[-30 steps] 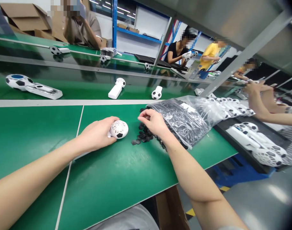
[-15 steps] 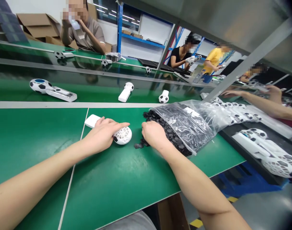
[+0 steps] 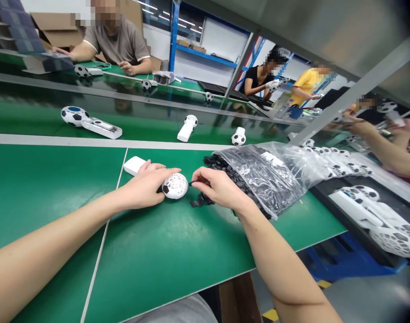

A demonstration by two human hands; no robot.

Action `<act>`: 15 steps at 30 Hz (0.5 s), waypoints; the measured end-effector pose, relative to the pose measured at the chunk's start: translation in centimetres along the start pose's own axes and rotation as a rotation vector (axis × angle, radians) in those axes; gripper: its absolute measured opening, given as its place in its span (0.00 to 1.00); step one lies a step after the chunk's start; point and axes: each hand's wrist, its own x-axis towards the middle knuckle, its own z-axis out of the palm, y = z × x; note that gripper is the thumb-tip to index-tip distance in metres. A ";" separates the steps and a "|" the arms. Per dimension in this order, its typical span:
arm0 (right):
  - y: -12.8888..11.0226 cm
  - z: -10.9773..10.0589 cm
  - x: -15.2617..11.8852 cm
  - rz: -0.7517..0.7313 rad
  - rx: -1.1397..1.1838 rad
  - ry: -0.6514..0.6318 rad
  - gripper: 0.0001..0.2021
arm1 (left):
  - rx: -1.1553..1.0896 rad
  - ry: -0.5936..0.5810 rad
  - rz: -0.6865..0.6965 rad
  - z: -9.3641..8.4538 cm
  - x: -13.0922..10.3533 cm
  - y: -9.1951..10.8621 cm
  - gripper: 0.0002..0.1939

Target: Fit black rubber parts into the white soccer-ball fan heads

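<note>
The football-shaped fan (image 3: 171, 185) is pinned flat on the green desk (image 3: 178, 251) by the left hand (image 3: 147, 186). At its 3 o'clock, a black piece (image 3: 191, 183) is pinched in the right hand (image 3: 218, 188) fingers.

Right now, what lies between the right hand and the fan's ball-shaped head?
Head view: only a small black piece pinched in the right hand, just short of the fan head.

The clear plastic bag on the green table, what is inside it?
The clear plastic bag holds many small black pieces, spilling from its open mouth beside the right hand. Glare and folds hide its far end.
</note>
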 end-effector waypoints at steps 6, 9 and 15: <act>-0.5 -0.4 -0.2 -0.092 0.001 -0.065 0.10 | -0.047 0.005 -0.001 0.0 0.0 0.0 0.35; -0.3 -0.2 -0.3 -0.002 0.057 -0.072 0.05 | -0.062 0.002 -0.015 -0.1 0.0 0.2 0.34; -0.6 0.1 -0.2 -0.015 0.089 0.007 0.03 | -0.091 0.018 -0.058 0.0 0.2 0.6 0.43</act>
